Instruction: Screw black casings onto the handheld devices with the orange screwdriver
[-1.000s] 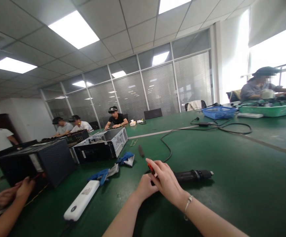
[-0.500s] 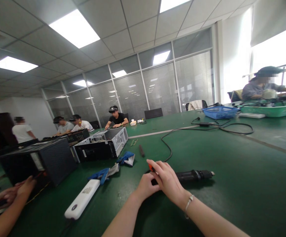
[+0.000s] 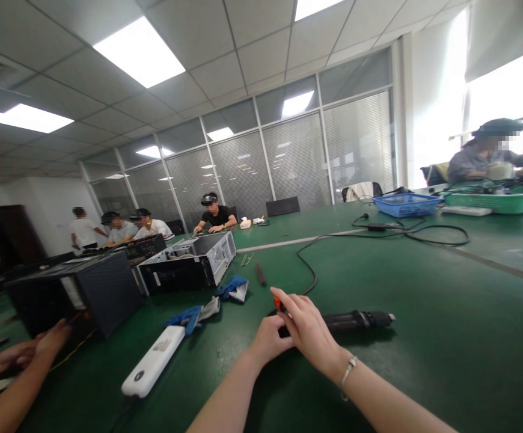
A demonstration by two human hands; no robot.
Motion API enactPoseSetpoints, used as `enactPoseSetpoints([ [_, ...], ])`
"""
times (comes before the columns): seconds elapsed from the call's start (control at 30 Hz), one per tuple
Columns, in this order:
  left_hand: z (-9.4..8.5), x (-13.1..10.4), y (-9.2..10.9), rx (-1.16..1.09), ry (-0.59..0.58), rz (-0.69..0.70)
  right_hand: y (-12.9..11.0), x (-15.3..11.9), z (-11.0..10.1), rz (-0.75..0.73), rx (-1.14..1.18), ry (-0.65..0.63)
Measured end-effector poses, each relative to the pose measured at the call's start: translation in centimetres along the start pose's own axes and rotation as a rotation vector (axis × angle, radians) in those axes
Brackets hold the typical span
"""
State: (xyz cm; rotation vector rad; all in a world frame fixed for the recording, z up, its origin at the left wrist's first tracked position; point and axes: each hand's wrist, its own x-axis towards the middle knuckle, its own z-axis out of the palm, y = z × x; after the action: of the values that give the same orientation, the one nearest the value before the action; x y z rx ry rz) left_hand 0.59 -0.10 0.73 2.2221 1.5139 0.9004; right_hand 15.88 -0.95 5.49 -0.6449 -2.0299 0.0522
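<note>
A black electric screwdriver [image 3: 358, 320] lies on the green table [image 3: 460, 337], its bit end pointing right. My left hand [image 3: 268, 343] is closed around a dark part that lines up with the screwdriver's rear end. Over it reaches my right hand [image 3: 309, 328], its fingers bent and closed on a small orange piece [image 3: 279, 304] with black below it. What that piece belongs to is mostly hidden by my fingers. A black cord [image 3: 312, 270] runs away from behind my hands across the table.
Left of my hands are a white power strip [image 3: 153, 364], blue-grey gloves [image 3: 193, 316] and a dark bar [image 3: 261, 275]. Beyond stand an open computer case [image 3: 189, 270] and a black case [image 3: 112, 294], where a co-worker's hands [image 3: 40, 349] work. Baskets [image 3: 408, 205] stand at the far right.
My hands keep nearly the same pose on the screwdriver and the orange piece. The view has shifted slightly. A person standing far left has moved to the right.
</note>
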Motion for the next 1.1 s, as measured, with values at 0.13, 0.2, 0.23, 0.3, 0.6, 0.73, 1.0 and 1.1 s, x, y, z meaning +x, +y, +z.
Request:
enactPoseSetpoints([
  [0.13, 0.2, 0.0, -0.2, 0.02, 0.011, -0.005, -0.2, -0.1, 0.0, -0.04, 0.001, -0.005],
  [0.2, 0.2, 0.0, -0.2, 0.019, 0.011, -0.004, 0.0, -0.2, 0.1, -0.048, -0.026, 0.006],
  [0.23, 0.1, 0.0, -0.2, 0.01, 0.005, 0.001, 0.2, -0.2, 0.2, -0.044, -0.039, 0.014],
  [0.3, 0.0, 0.0, -0.1, -0.015, -0.009, 0.013, 0.4, -0.1, 0.3, -0.028, -0.051, 0.026],
  [0.6, 0.5, 0.1, -0.7, -0.025, 0.019, 0.021, 0.3, -0.4, 0.4, -0.051, 0.004, 0.014],
  [0.73, 0.1, 0.0, -0.2, -0.022, -0.007, 0.011, 0.6, -0.3, 0.4, -0.031, -0.043, 0.042],
  [1.0, 0.4, 0.1, -0.7, -0.025, 0.013, 0.02, 0.3, -0.3, 0.5, -0.046, 0.009, 0.001],
  [1.1, 0.6, 0.2, -1.0, 0.002, 0.022, 0.015, 0.4, -0.4, 0.5, -0.045, 0.011, -0.026],
])
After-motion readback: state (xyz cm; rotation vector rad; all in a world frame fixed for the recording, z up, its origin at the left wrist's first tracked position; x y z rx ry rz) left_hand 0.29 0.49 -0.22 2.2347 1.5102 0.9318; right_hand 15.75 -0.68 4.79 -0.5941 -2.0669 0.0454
